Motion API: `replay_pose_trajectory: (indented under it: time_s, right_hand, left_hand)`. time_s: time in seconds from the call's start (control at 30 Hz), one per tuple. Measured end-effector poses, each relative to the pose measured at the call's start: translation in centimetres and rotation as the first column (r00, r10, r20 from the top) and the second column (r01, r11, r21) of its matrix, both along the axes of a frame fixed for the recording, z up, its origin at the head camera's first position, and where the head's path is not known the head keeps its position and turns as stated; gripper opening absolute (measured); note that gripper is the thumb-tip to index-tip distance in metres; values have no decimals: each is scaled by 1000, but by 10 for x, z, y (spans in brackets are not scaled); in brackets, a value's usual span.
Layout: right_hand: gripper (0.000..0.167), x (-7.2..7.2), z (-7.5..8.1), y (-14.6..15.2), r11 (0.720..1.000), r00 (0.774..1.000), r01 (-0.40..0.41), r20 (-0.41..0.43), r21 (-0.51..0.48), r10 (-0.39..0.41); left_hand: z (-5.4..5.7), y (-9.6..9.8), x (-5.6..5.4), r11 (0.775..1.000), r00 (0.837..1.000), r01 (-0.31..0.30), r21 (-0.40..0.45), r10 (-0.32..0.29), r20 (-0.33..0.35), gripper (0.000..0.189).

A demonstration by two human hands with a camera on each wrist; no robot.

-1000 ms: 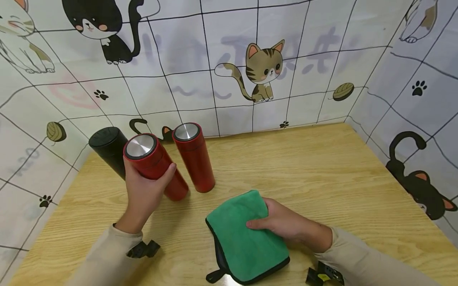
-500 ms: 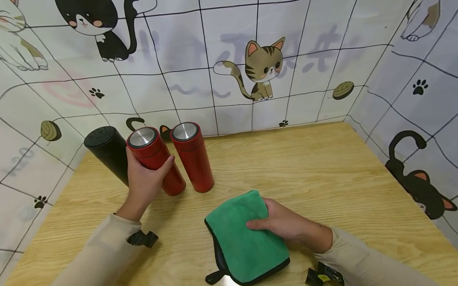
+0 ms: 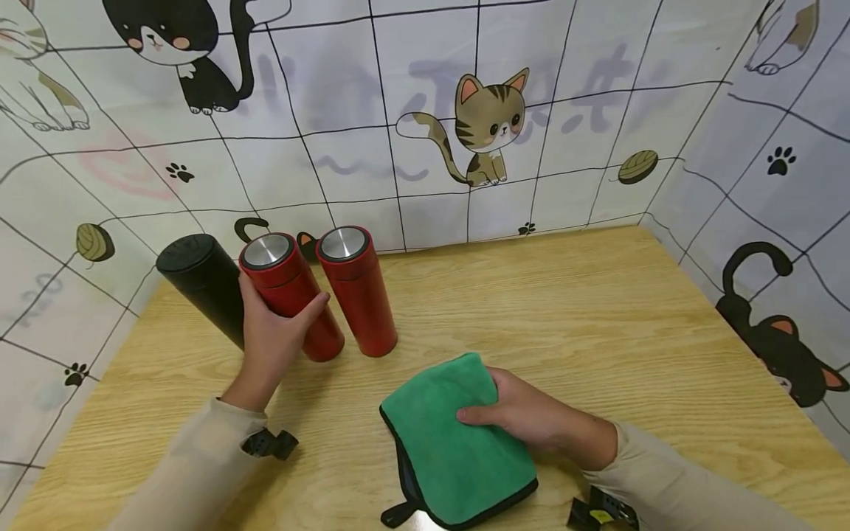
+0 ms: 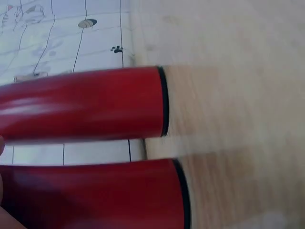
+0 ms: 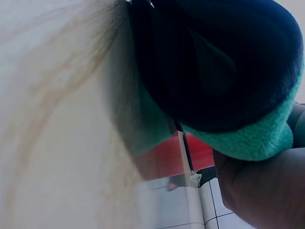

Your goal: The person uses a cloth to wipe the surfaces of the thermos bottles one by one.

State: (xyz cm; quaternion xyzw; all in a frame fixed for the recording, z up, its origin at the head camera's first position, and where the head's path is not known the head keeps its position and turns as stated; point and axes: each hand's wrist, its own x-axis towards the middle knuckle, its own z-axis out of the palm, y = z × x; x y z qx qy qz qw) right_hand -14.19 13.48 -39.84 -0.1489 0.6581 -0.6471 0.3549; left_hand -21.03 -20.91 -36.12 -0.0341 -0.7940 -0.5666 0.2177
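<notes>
My left hand [image 3: 272,343] is around a red thermos bottle [image 3: 285,284] with a silver-topped lid, thumb on its right side. The bottle stands on the table, between a black bottle [image 3: 206,284] and a second red thermos bottle [image 3: 361,302]. In the left wrist view the lower parts of both red bottles show side by side, with a bit of the hand at the left edge. My right hand [image 3: 524,409] grips a folded green cloth [image 3: 451,442] with black edging, its thumb on top and its other fingers hidden beneath. The right wrist view shows the cloth's dark folded inside.
The wooden table [image 3: 564,310] meets a white wall covering [image 3: 345,96] printed with cats and grid lines at the back and sides. A small black device sits on each wrist. The black bottle is close to the left wall.
The held red bottle has moved slightly back and stands straighter beside the other red one. My left hand has since shifted slightly right. The right hand and cloth have barely moved.
</notes>
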Motion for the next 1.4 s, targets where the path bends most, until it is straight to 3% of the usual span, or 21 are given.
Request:
replay_pose_trajectory:
  time_s: [0.1,0.2,0.27,0.37,0.43,0.5,0.53,0.67,0.87,1.0,1.17,1.4]
  right_hand:
    - [56,1,0,-1,1000,1000,-2,0,-4,2]
    - [56,1,1,-2,1000,1000,-4,3,-12,5]
    - [56,2,1,-2,1000,1000,-6,2,-11,6]
    - [56,2,1,-2,1000,1000,-5,-2,-7,5]
    - [56,2,1,-1,1000,1000,-3,-5,-5,3]
    - [55,3,1,0,1000,1000,-5,-9,-4,5]
    - [55,3,2,0,1000,1000,-6,-12,-6,6]
    - [55,3,2,1,1000,1000,-11,-14,-10,11]
    - [55,4,2,0,1000,1000,-15,-4,-20,15]
    - [56,4,3,-1,1000,1000,-20,2,-17,20]
    - [56,4,4,-2,1000,1000,-14,-8,6,14]
    - [55,4,3,-1,1000,1000,-9,-29,19,10]
  left_hand:
    - [-1,4,14,1000,999,-13,10,14,-43,99]
    - [-3,10,32,998,989,-56,27,59,-135,96]
    - [-4,15,45,995,971,-98,27,101,-218,89]
    - [-7,25,58,993,924,-114,41,121,-364,69]
    - [-10,33,63,996,894,-75,43,86,-440,55]
    - [-14,41,65,999,883,-10,31,24,-469,43]
    - [-16,45,66,999,883,27,24,-12,-469,38]
    - [-23,58,61,993,910,116,-2,-107,-401,28]
    - [-28,68,47,990,957,121,66,-99,-272,35]
    - [-25,73,46,986,976,105,133,-76,-206,48]
    - [-21,77,47,989,987,61,136,-40,-153,61]
    - [-19,84,41,988,986,72,134,-50,-161,72]
